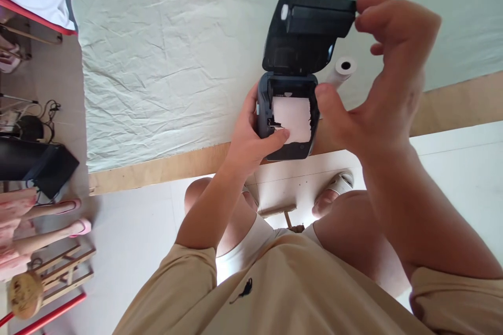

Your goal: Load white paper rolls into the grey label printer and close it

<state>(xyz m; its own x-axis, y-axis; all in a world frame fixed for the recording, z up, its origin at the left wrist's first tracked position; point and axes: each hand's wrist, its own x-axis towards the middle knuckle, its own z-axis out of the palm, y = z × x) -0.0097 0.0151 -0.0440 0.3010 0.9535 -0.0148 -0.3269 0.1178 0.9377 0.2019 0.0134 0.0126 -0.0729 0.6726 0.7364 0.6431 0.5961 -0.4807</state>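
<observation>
A small black printer (264, 115) is held over the table's near edge with its lid (301, 36) raised. White paper (294, 114) lies inside its compartment. My left hand (255, 138) wraps the printer's left side, with the thumb over the lower edge of the paper. My right hand (387, 76) is spread: its fingertips touch the lid's upper right corner, and its thumb rests by the right rim of the compartment. Behind that thumb, a white paper roll (341, 72) with a dark core lies on the cloth.
A pale green cloth (168, 63) covers the table, whose wooden edge (188, 167) runs across the front. At left are another person's legs (51, 235), a wooden stool (27, 293) and a black object (55, 170) with cables. A white-clothed person shows at top left.
</observation>
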